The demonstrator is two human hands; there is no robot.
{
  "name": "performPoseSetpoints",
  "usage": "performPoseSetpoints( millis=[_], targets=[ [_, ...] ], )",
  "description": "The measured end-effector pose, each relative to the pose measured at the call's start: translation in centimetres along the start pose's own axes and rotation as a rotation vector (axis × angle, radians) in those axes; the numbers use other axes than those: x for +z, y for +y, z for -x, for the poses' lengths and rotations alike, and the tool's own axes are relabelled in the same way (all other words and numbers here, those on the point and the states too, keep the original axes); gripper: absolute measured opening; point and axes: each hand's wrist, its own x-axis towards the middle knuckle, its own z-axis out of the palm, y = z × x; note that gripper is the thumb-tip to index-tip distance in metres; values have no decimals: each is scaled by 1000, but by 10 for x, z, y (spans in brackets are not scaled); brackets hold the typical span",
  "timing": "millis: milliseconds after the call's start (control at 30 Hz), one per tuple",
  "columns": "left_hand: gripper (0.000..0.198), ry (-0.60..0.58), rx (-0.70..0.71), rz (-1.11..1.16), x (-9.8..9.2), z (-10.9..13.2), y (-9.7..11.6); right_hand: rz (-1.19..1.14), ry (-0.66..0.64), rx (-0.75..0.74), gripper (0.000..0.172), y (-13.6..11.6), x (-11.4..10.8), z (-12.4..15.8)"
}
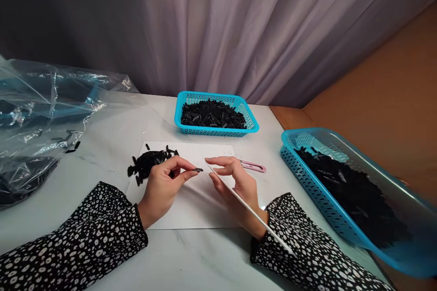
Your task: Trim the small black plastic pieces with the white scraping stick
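Centrally, left hand (pixel 164 188) fingers pinched small black piece (pixel 197 170); right hand (pixel 235 186) fingers closed loosely around thin white stick (pixel 252 211).

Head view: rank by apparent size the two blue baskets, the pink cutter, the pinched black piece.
1. right basket, though nearness may inflate it
2. far basket
3. pink cutter
4. black piece in the left hand

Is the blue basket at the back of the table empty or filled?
Not empty: the far basket holds a heap of small black pieces covering its floor, roughly level with the rim.
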Motion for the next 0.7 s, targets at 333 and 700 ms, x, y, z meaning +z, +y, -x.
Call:
performPoseSetpoints(
  millis=[333,700],
  targets=[
    [5,1,4,-5,1,-1,-1,32,-91,-192,13,-6,-3,-2],
    [6,7,21,-13,0,-2,-3,44,-98,-213,12,-5,-1,-2]
  ],
)
